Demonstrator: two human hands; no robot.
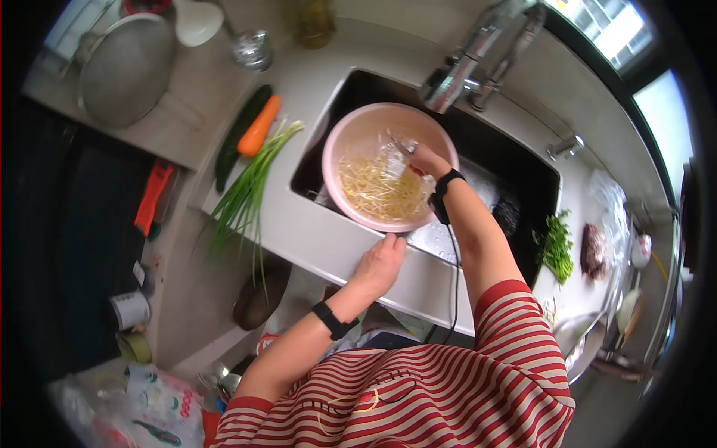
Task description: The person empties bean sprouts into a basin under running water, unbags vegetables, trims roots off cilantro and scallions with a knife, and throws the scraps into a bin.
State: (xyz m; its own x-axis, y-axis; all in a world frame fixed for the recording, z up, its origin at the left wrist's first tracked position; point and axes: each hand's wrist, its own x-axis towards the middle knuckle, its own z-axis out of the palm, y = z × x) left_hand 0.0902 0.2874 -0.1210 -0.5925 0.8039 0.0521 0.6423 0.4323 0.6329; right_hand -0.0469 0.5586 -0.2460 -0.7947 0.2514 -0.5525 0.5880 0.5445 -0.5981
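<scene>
A pink basin stands in the sink, with pale yellow bean sprouts heaped in it. My right hand reaches over the basin's right side, fingers curled above the sprouts. A small greyish, shiny shape shows at its fingertips; I cannot make out what it is. My left hand is closed at the front edge of the counter, its fingertips close against the near rim of the basin. Whether it grips the rim is hidden.
A chrome faucet rises behind the sink. Left lie a cucumber, a carrot and green onions. Right are leafy herbs and a dark red piece. A strainer lies far left. A black cable hangs from my right wrist.
</scene>
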